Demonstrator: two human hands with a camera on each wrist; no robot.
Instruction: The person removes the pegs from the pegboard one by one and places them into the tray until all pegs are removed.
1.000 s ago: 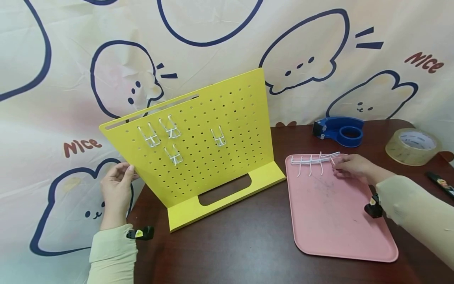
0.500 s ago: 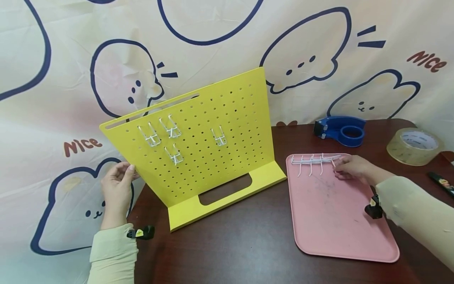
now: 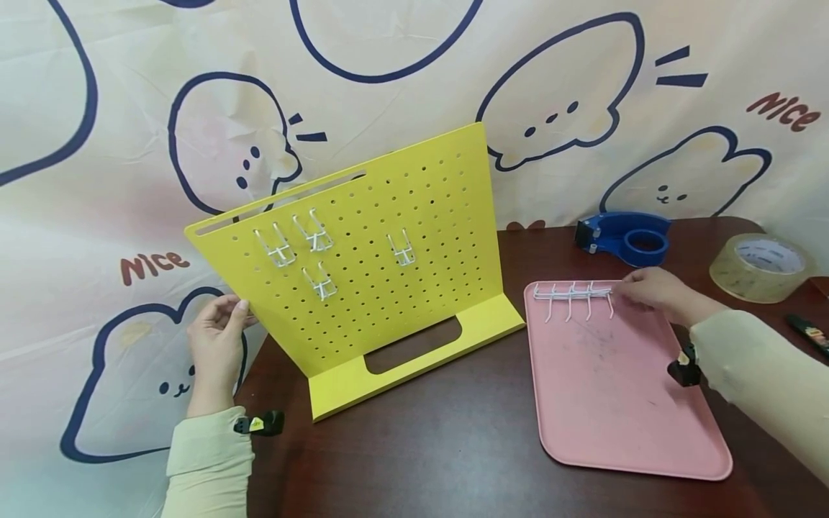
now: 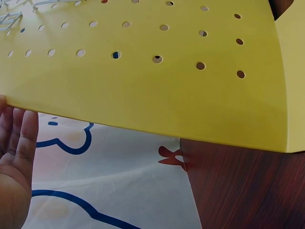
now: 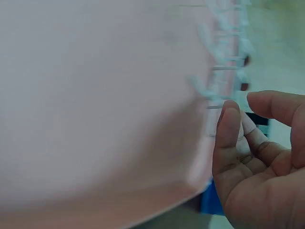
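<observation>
A yellow pegboard (image 3: 352, 302) stands on the table, with several white wire hooks (image 3: 281, 256) hanging on its front. My left hand (image 3: 219, 349) holds the board's left side edge, thumb in front and fingers behind. In the left wrist view, fingers (image 4: 25, 136) show beneath that edge. On a pink tray (image 3: 622, 403), a white wire hook rack (image 3: 570, 293) lies along the far rim, its prongs pointing toward me. My right hand (image 3: 654, 291) is at the rack's right end. In the right wrist view, thumb and fingers are apart, fingertips (image 5: 230, 117) right by the rack.
Behind the tray stand a blue tape dispenser (image 3: 624, 237) and a wide roll of clear tape (image 3: 760, 266). A dark, slim object (image 3: 806, 331) lies at the right edge. Dark wooden tabletop (image 3: 447, 446) shows before the board, and a patterned cloth (image 3: 401, 50) hangs behind.
My right hand has drawn back slightly from the rack, whose rightmost prong now shows free of the fingers. The left hand keeps its hold on the pegboard.
</observation>
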